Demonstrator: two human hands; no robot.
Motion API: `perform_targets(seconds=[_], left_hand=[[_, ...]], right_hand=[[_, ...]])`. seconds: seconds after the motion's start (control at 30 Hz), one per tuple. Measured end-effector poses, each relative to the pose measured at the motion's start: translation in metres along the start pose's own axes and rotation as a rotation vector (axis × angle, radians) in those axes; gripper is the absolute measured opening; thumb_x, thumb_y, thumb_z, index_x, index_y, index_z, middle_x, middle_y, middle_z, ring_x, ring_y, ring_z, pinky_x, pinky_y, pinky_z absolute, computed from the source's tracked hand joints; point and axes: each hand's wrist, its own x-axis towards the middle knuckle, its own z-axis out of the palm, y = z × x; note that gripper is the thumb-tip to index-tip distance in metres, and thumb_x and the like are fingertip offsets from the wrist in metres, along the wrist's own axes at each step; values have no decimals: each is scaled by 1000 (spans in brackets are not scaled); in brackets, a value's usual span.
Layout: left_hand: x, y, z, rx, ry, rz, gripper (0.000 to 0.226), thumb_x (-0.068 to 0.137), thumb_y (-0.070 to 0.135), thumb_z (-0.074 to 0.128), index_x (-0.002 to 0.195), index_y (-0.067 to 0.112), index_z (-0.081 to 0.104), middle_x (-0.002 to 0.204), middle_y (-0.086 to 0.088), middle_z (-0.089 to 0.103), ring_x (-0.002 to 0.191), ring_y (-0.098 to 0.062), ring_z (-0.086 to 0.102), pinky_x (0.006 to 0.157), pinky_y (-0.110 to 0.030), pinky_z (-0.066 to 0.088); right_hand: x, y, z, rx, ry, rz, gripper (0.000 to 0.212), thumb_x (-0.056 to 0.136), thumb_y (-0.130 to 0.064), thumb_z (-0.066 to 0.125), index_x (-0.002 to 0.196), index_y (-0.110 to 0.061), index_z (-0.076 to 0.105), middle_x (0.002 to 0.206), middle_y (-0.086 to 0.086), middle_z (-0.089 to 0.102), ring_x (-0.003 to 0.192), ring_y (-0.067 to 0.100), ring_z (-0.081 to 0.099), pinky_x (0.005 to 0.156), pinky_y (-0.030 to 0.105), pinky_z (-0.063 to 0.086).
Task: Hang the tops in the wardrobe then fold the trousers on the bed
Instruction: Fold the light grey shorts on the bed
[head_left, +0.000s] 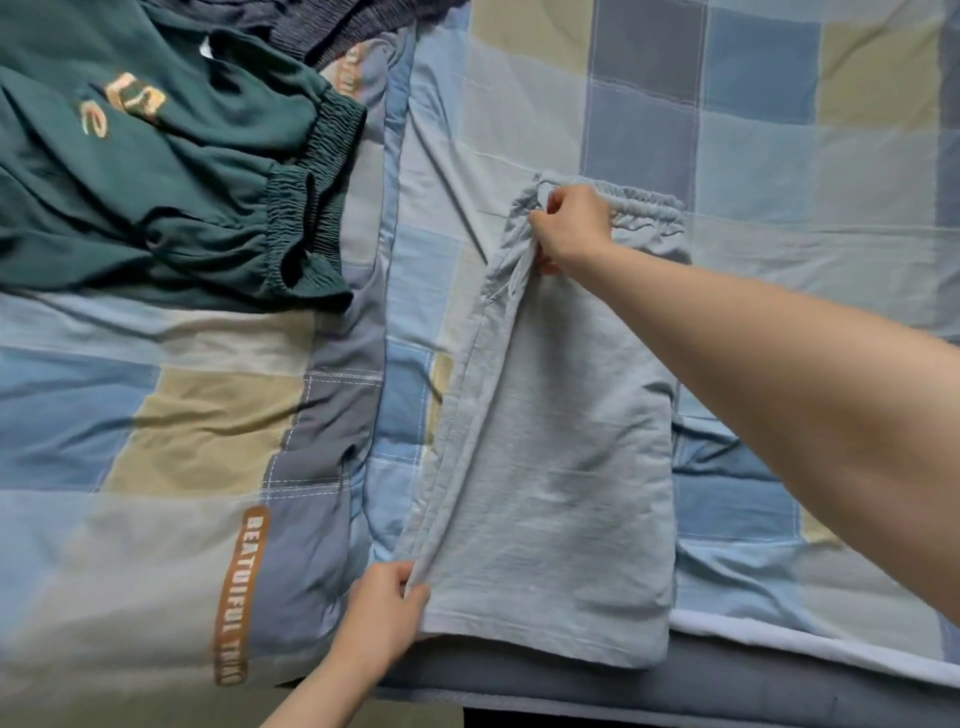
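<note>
Left of the pale grey-blue cotton trousers (561, 441): dark green crumpled garment with elastic cuffs (171, 171), well apart at the far corner of the blue, grey and tan patchwork quilt (779, 104); nearer, brown lettered strip (241, 592) on that quilt. At the trousers' near left corner, by the hem: left hand (387, 618), thumb and fingers pinching the stacked fabric edges. On the quilt, trousers lying flat, legs doubled one over the other, long axis running from near hem to far elastic waistband (644, 205). At the far end: right hand (569, 223), fingers curled round the waistband's left corner, drawstring beside it. Both grips on the trousers' left edge, bulk of cloth lying rightward. Likely next fold along the long axis; left hand nearer the hem.
</note>
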Motion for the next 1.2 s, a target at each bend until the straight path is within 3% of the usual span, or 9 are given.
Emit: perform_targets(seconds=[0.2, 0.33, 0.43, 0.6, 0.77, 0.87, 0.97, 1.1, 1.2], left_hand=[[2, -3, -1, 61, 86, -12, 23, 92, 18, 54, 69, 19, 50, 67, 0, 51, 92, -34, 58, 64, -31, 29], [-2, 2, 3, 170, 136, 4, 9, 94, 11, 45, 90, 16, 51, 99, -13, 65, 101, -34, 61, 73, -37, 41], [-4, 3, 11, 253, 178, 28, 35, 90, -2, 39, 122, 13, 44, 118, -9, 60, 109, -29, 61, 82, -35, 45], [-6, 10, 27, 397, 205, 80, 71, 87, 4, 46, 149, 6, 12, 133, -8, 39, 113, -21, 57, 87, -26, 44], [7, 20, 23, 488, 206, 71, 51, 66, 15, 83, 104, -5, 56, 94, -25, 61, 83, -45, 62, 63, -46, 53], [20, 31, 16, 355, 264, 21, 37, 83, 21, 71, 106, -1, 51, 108, -25, 56, 98, -44, 57, 76, -50, 49], [32, 38, 11, 151, 358, 13, 27, 90, 19, 62, 107, 5, 46, 114, -20, 50, 101, -44, 55, 80, -48, 43], [39, 42, 10, 78, 411, 62, 11, 93, 11, 55, 90, 7, 46, 100, -22, 56, 92, -43, 55, 76, -46, 42], [40, 44, 10, 42, 418, 30, 9, 97, 11, 48, 94, 3, 45, 96, -32, 60, 91, -47, 56, 74, -48, 42]], right_hand=[[-5, -18, 10, -121, 134, -43, 12, 90, -24, 49, 80, -18, 53, 103, 14, 65, 102, 30, 59, 75, 29, 39], [-11, -23, 22, -196, -45, -113, 22, 93, -28, 49, 82, -17, 64, 102, 13, 68, 103, 30, 61, 79, 30, 42], [-22, -12, 21, -130, -148, -116, 27, 95, -30, 48, 80, -14, 65, 94, 12, 69, 99, 30, 62, 82, 31, 44], [-69, 57, -16, 128, 58, -25, 20, 91, -16, 49, 99, -12, 67, 85, -2, 63, 83, 19, 60, 82, 37, 51], [-141, 189, -50, 132, 97, 353, 20, 92, -6, 45, 98, -11, 63, 84, 7, 66, 73, 23, 65, 77, 43, 54], [-177, 231, -47, 302, -37, 516, 22, 95, 6, 39, 91, -4, 59, 84, 18, 64, 62, 20, 61, 60, 31, 56], [-202, 235, -34, 347, -169, 519, 15, 92, -1, 54, 85, -13, 61, 81, 16, 65, 69, 24, 60, 70, 38, 55], [-215, 222, -26, 404, -278, 497, 15, 89, -21, 66, 99, -11, 60, 80, -1, 61, 70, 6, 56, 59, 11, 44], [-218, 225, -27, 405, -331, 531, 25, 91, -33, 62, 84, -9, 60, 72, 3, 55, 67, 13, 48, 57, 24, 38]])
